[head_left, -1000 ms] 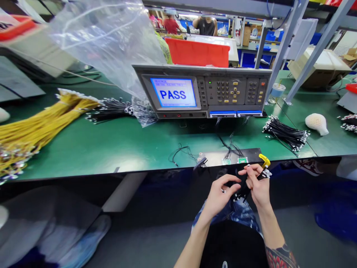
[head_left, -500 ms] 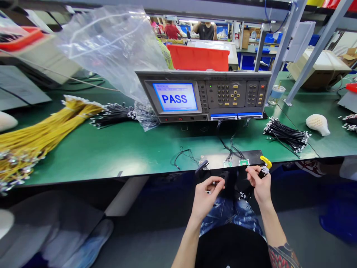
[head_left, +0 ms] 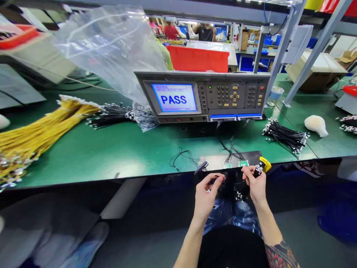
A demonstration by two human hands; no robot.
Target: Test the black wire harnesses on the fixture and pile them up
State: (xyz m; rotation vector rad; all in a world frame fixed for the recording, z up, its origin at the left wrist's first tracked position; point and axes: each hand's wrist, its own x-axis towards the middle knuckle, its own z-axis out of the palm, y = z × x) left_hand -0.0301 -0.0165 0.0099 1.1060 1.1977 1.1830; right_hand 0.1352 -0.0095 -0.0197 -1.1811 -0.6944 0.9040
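Observation:
My left hand [head_left: 205, 195] is in front of the table edge, thumb and fingertips pinched on a thin black cable [head_left: 221, 176]. A small white connector shows beneath its fingers. My right hand [head_left: 256, 184] is also closed in a pinch, just before the right green circuit board [head_left: 243, 163]; what its fingertips hold is mostly hidden, apparently a cable end. A cluster of white connectors [head_left: 259, 169] shows by its fingers, beside a yellow handle [head_left: 265, 163]. The left green circuit board [head_left: 227, 165] lies between the hands. More white-ended black cables [head_left: 240, 196] hang above my lap.
A tester [head_left: 203, 96] reading PASS stands behind, wired to the boards. Bundles of yellow cables [head_left: 41, 130] and black cables [head_left: 111, 113] lie left, another black bundle [head_left: 287, 136] right. A dark-handled clamp [head_left: 201, 168] sits at the edge. People are in the background.
My right hand has moved slightly left and up, closer to the right green board. My left hand has shifted slightly right, and the black cable at its fingertips shows more clearly.

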